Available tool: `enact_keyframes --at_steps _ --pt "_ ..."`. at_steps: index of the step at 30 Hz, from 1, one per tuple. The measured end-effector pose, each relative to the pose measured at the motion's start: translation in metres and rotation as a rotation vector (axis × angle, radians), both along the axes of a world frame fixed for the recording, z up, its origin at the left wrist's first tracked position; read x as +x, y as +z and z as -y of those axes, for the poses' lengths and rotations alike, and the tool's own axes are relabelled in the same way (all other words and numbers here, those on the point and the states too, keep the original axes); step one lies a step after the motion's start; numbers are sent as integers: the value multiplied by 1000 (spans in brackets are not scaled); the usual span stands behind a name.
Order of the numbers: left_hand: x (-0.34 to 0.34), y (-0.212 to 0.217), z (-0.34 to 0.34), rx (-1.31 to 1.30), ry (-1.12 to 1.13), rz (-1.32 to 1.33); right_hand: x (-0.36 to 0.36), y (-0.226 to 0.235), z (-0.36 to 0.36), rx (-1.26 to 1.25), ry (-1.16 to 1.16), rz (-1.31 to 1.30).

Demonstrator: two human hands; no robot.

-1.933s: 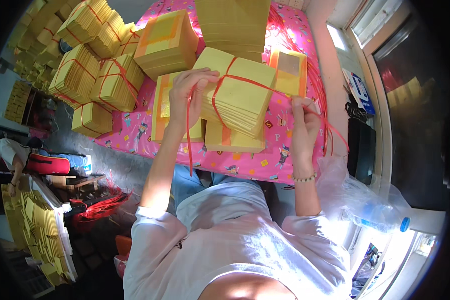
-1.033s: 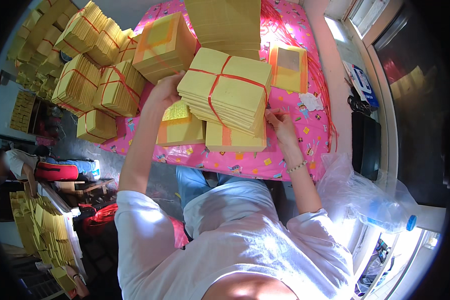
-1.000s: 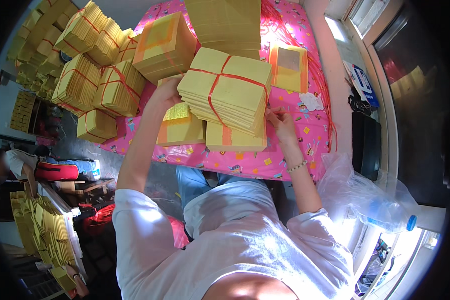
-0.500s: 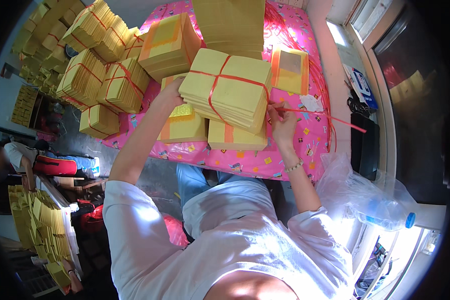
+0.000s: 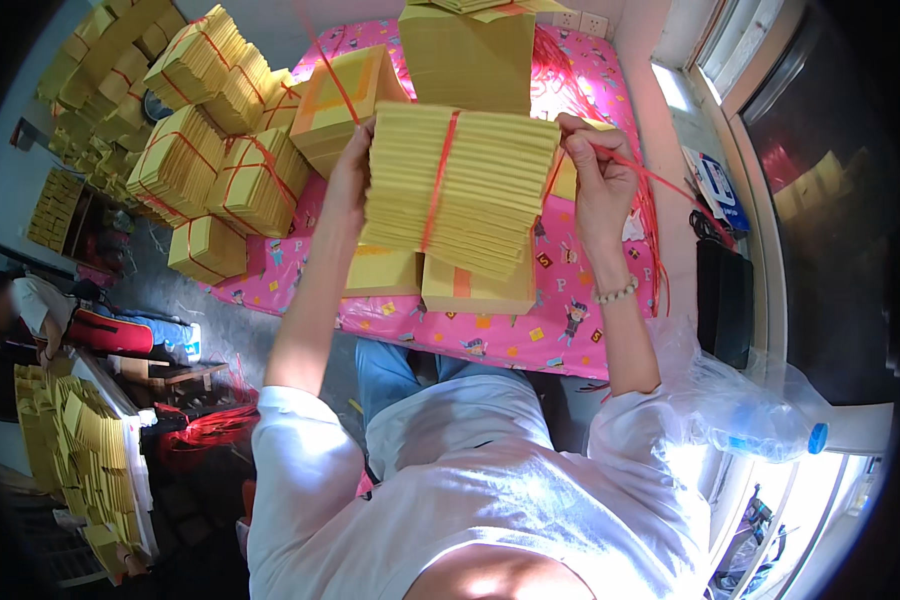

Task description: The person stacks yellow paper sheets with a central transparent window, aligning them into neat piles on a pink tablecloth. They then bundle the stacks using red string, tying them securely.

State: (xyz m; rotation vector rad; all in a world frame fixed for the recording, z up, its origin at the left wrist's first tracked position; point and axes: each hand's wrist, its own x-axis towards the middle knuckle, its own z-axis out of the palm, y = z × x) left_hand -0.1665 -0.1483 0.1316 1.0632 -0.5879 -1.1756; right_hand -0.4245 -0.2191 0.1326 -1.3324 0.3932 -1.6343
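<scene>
A thick bundle of yellow paper (image 5: 490, 190) is tipped up above the pink table, its layered edges facing me. A red plastic strap (image 5: 438, 180) runs down across those edges. My left hand (image 5: 350, 175) is closed on the bundle's left side; a loose strap end (image 5: 336, 80) rises beside it. At the upper right corner, my right hand (image 5: 602, 175) pinches another length of the red strap, which trails off to the right. Below the bundle lie yellow paper blocks (image 5: 478, 285) with orange bands, partly hidden by it.
Tied yellow bundles (image 5: 260, 180) are piled on the left, and a tall yellow stack (image 5: 470, 55) stands behind. Loose red straps (image 5: 653, 220) lie along the right of the pink cover (image 5: 450, 340). A plastic bag (image 5: 750, 400) with a bottle is at right. Another person (image 5: 45, 310) is far left.
The bundle has been tipped up, from its flat crossed-strap face to its layered edges. My right hand has moved up to the upper right corner, and a strap end now rises by my left hand.
</scene>
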Motion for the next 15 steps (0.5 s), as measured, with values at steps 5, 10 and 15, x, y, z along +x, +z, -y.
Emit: enact_keyframes --at_steps 5,10,15 --pt "-14 -52 13 -224 109 -106 -8 -17 16 -29 -45 -141" --pt "-26 -82 3 -290 244 -193 -19 -47 0 52 17 -15" --pt "-18 -65 19 -481 199 -141 -16 -39 10 77 -15 30"
